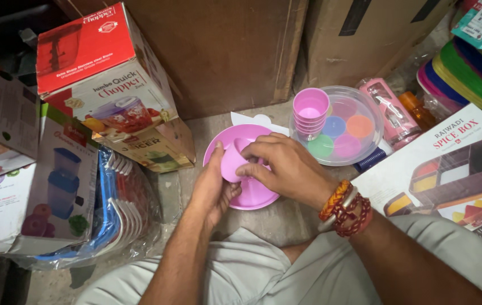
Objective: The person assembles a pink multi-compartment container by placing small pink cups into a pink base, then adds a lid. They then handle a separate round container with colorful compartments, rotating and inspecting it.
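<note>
Big brown cartons [224, 51] wall off the far side, with a red-and-white appliance box [105, 85] to my left and a flat printed box [456, 169] to my right, its edge cut off. Beside it sits a clear round container [372, 144] of coloured cups, a stack of pink cups [310, 110] on its rim. My forearms hide part of the pink plate [255, 195] on the floor. Over it, my left hand [213, 189] cradles a small pink cup [233, 161] while my right hand [286, 166] pinches its rim, fingers curled.
</note>
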Available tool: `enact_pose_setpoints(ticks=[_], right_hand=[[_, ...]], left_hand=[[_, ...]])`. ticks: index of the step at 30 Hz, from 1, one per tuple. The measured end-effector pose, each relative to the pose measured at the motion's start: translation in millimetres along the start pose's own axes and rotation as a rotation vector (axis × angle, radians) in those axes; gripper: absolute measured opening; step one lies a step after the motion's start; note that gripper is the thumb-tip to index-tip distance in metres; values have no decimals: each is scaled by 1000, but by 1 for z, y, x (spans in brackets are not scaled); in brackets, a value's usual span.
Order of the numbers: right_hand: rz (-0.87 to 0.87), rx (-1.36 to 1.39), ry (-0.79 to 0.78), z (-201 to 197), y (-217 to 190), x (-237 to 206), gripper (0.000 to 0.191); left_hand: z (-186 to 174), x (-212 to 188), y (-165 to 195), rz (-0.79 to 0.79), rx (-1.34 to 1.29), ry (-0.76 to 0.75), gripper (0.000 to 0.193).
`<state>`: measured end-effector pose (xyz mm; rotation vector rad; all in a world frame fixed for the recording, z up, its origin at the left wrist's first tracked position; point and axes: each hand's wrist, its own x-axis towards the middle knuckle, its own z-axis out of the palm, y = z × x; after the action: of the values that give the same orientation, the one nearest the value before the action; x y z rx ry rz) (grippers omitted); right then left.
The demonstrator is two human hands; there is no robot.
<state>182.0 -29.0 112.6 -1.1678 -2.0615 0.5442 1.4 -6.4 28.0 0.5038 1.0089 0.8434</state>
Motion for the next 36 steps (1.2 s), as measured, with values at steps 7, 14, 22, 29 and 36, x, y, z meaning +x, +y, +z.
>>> enact_pose_setpoints(ticks=[7,14,22,29,36], right_hand=[[-77,-98,141,12,-2,-5,28],[-117,-178,125,10,-1,-6,33],[7,-359,27,27,16,-13,12],[308,118,57,47,32,-6,33],[726,900,-228,8,31,-6,42]], left_hand=[[2,-4,5,25,-43,-2,55],[2,-6,6,0,-79,-123,56],[7,-14,0,-138,274,-90,73],[14,-12,-1,21,180,51,48],[1,-8,11,-1,-163,-151,46]])
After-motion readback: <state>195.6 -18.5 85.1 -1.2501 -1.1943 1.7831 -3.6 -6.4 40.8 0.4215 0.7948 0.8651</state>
